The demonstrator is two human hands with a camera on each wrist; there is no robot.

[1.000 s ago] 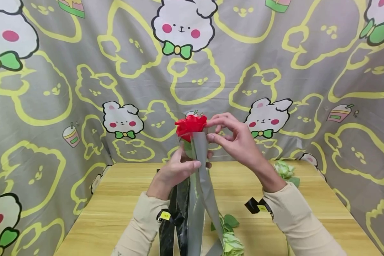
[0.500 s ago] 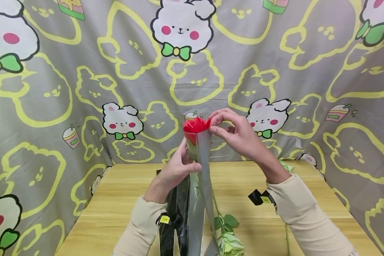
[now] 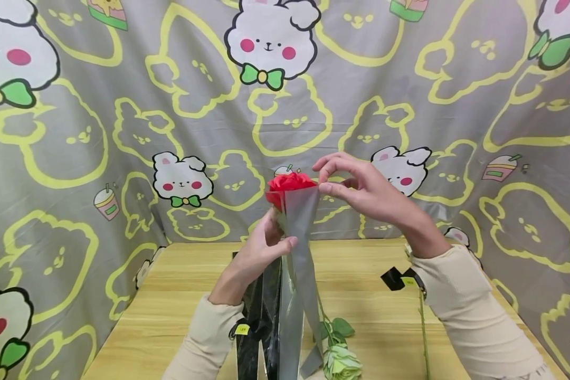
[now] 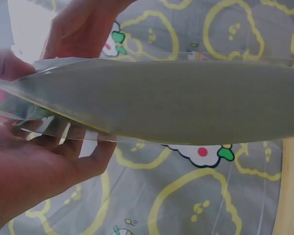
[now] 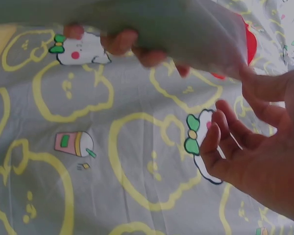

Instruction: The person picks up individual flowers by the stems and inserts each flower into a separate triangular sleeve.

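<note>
A red rose (image 3: 292,182) stands upright inside a grey and clear flower sleeve (image 3: 300,221), its petals showing above the sleeve's top edge. My left hand (image 3: 258,250) grips the sleeve below the bloom, thumb in front and fingers wrapped behind. With thumb and index finger, my right hand (image 3: 361,187) pinches the sleeve's top right corner; its other fingers curl loosely, as the right wrist view shows. In the left wrist view the grey panel (image 4: 186,100) of the sleeve spreads wide and hides most of the stem.
Black sleeves (image 3: 248,338) with thin light edges lie on the wooden table (image 3: 185,295) at the left. A pale green rose (image 3: 342,361) with leaves lies at the front. Another green stem (image 3: 424,327) runs beside my right sleeve. A patterned curtain (image 3: 294,111) hangs around the table.
My right hand has moved right from beside the petals, drawing the sleeve's top corner outward. The sleeve's grey panel now spreads wider across the bloom's base. My left hand keeps its grip.
</note>
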